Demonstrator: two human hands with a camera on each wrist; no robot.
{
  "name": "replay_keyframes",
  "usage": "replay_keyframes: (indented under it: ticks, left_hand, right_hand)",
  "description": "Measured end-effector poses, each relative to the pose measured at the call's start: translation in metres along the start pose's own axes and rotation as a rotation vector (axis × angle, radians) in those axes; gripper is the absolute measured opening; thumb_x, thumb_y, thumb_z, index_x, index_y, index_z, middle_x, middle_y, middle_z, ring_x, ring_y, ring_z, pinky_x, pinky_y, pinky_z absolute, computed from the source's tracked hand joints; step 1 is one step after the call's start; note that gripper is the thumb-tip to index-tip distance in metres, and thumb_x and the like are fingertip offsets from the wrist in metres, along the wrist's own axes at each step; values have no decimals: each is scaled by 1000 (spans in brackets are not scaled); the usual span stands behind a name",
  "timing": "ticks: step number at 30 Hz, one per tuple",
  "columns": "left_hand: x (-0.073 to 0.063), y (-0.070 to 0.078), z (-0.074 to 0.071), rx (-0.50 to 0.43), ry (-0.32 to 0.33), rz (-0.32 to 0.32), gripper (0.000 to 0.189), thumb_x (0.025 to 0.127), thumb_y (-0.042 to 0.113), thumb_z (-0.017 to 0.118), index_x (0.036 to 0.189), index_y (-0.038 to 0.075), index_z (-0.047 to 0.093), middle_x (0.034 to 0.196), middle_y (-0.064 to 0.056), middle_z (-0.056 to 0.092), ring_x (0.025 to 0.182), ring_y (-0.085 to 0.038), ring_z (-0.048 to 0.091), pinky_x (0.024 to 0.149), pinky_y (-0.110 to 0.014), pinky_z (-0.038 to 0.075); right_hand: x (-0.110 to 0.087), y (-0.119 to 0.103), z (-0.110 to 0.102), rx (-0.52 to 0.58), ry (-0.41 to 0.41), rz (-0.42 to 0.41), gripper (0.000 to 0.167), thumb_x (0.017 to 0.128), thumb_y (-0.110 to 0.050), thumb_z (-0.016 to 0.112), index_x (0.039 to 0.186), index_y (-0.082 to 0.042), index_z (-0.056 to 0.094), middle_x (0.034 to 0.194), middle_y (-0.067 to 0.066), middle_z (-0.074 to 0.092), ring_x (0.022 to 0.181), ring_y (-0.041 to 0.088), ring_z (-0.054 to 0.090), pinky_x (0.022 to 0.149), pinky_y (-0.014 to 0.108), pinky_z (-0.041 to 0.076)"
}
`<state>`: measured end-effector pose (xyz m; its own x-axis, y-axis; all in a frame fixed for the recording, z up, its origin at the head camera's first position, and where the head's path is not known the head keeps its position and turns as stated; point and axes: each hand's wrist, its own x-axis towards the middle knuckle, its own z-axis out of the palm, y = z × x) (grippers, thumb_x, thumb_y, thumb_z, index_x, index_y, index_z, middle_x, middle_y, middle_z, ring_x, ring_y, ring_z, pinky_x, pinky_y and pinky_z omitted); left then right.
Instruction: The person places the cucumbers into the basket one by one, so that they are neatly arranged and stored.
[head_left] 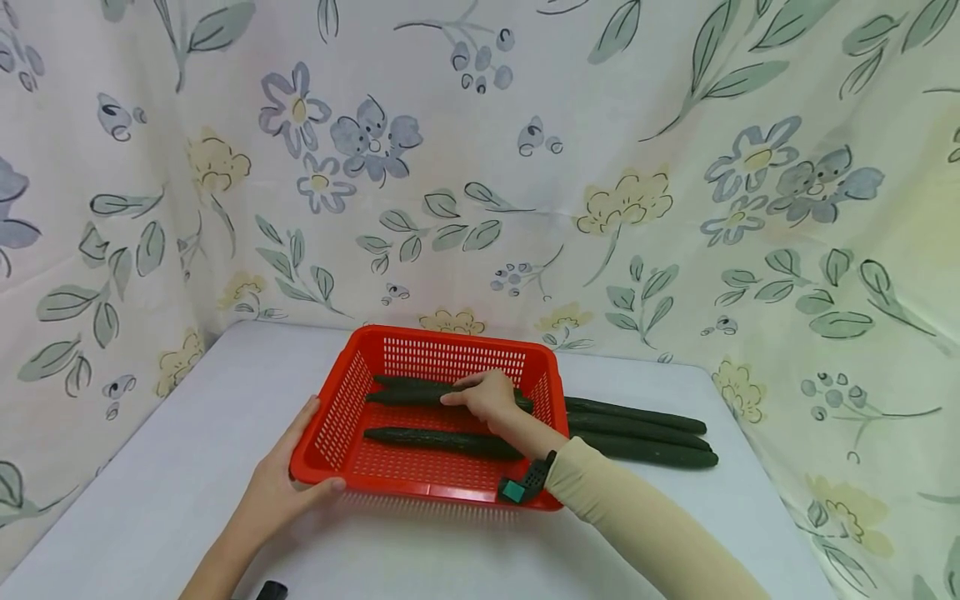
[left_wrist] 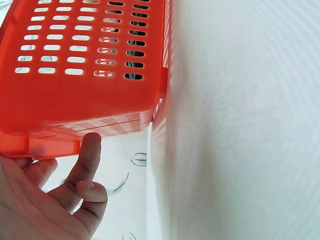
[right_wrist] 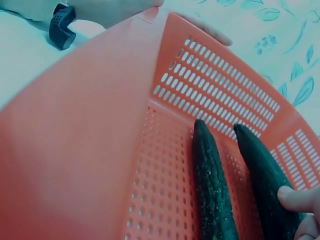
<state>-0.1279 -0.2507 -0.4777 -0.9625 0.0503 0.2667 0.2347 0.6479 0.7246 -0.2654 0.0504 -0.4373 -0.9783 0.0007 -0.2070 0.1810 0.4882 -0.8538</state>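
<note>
A red plastic basket [head_left: 427, 490] with slotted walls stands on the white table. My left hand [head_left: 281, 487] grips its near left corner, thumb at the front rim and fingers along the left side; the left wrist view shows those fingers [left_wrist: 90, 155] bent beneath the rim. Inside the basket, my right hand [head_left: 491, 398] pinches a dark green cucumber [head_left: 405, 399] lying lengthwise, its thumb [right_wrist: 287, 196] on the skin in the right wrist view. Another cucumber [head_left: 442, 442] lies nearer the front, and a third [head_left: 408, 382] behind, partly hidden by the held one.
Several more cucumbers [head_left: 645, 429] lie side by side on the table [head_left: 660, 508], right of the basket, their left ends hidden by it. A floral cloth [head_left: 480, 250] hangs behind the table and at both sides.
</note>
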Motion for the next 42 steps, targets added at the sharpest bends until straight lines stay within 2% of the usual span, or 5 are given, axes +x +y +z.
replay_keyframes:
  ticks: [6,10,23,33,42]
  left_hand:
    - [0,-1,1,4,-2,-2,122,80,32,94,171,36,13,175,-7,27,146,-43,48,103,-30,48]
    - [0,-2,0,8,-3,-5,122,80,32,93,172,34,13,175,-8,27,146,-43,47,103,-37,50]
    - [-1,-1,0,6,5,8,121,80,32,93,172,33,14,176,-5,26,146,-43,46,103,-27,46]
    - [0,-2,1,0,8,19,120,79,30,94,172,30,17,176,-6,27,144,-40,48,101,-22,46]
    - [0,-3,1,0,13,28,121,79,31,94,172,33,17,176,-3,27,144,-37,49,100,-23,48]
  right_hand:
    - [0,2,-2,17,57,-98,22,86,-14,89,106,-7,85,118,8,75,94,24,69,71,35,58]
    - [1,1,-2,42,47,-108,26,87,-14,89,111,-7,83,122,10,75,107,30,70,77,40,61]
    - [0,-4,-3,72,12,-101,32,87,-17,89,117,-7,81,122,8,74,84,18,63,66,33,54]
    - [5,-17,-9,183,-171,26,45,89,-28,88,130,-12,77,55,-6,34,46,12,21,45,28,23]
    - [7,-21,-31,181,-219,-69,43,92,-26,85,131,-12,76,81,-2,63,49,14,27,50,29,26]
